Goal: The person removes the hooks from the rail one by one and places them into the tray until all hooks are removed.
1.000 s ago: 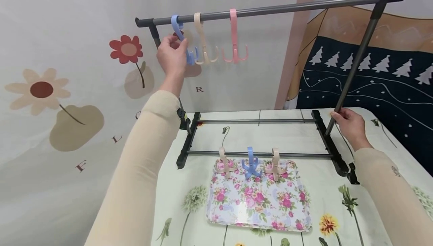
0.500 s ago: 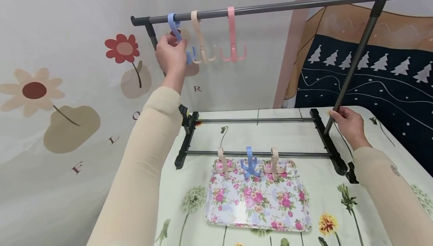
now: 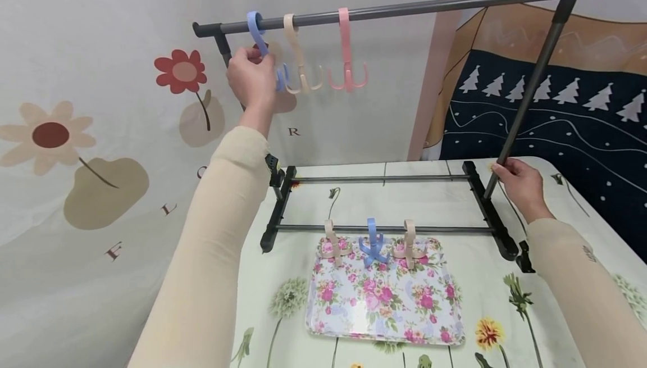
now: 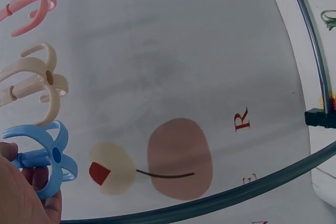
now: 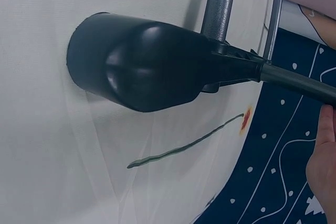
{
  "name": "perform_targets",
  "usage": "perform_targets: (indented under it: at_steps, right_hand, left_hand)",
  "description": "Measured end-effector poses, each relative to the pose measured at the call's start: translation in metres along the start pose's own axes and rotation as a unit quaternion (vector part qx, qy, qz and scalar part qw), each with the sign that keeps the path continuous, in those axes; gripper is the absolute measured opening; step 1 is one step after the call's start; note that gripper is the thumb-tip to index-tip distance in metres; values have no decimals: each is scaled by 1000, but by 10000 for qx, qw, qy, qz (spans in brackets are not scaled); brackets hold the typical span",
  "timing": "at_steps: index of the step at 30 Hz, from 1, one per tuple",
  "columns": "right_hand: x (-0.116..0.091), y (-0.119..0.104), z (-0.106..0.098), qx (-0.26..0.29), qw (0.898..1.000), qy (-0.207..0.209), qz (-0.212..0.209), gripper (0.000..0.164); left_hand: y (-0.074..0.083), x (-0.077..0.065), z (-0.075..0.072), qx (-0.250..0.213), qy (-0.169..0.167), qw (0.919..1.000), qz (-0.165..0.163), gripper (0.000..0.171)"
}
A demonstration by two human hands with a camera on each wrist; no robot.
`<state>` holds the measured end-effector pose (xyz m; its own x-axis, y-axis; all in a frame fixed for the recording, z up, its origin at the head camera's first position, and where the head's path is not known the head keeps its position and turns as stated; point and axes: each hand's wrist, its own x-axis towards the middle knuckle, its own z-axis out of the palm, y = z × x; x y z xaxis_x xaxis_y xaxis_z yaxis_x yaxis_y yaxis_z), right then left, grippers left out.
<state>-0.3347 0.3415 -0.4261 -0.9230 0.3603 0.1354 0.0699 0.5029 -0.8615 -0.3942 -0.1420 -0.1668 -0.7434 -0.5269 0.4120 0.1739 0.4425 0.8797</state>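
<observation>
My left hand [image 3: 253,78] pinches the stem of a blue four-prong hanging hook [image 3: 256,32] near the left end of the rack's grey top rail [image 3: 429,7]. The hook's curved top sits around the rail, its loop standing a little above the bar. In the left wrist view, the fingers wrap behind the blue prongs [image 4: 56,155]. Beside it hang a beige hook [image 3: 298,48] and a pink hook [image 3: 346,48]. My right hand [image 3: 523,185] grips the rack's right upright [image 3: 531,87] low down, near the black foot [image 5: 152,64].
Two lower bars [image 3: 384,179] join the rack's black feet. On the front bar sit two beige hooks [image 3: 409,244] and a blue hook [image 3: 373,244], overlapping a floral tray [image 3: 379,323] on the flower-print tablecloth [image 3: 283,340]. A pale curtain [image 3: 101,31] hangs behind.
The blue hook in my left hand has risen slightly, its top loop now higher above the rail. The right hand keeps its grip on the upright. The view has shifted a little.
</observation>
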Motion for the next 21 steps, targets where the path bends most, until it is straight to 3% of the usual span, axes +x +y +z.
perform_targets:
  at_steps: [8, 16, 21]
  right_hand:
    - [4, 6, 0, 276, 9993, 189, 168, 49]
    - [3, 3, 0, 48, 9999, 128, 96, 53]
    - [0, -2, -2, -6, 10000, 3, -10, 57]
  left_hand:
    - [8, 7, -6, 88, 78, 9998, 130, 23]
    - [14, 9, -11, 46, 50, 10000, 35, 25]
    - [23, 10, -14, -416, 105, 9988, 214, 22]
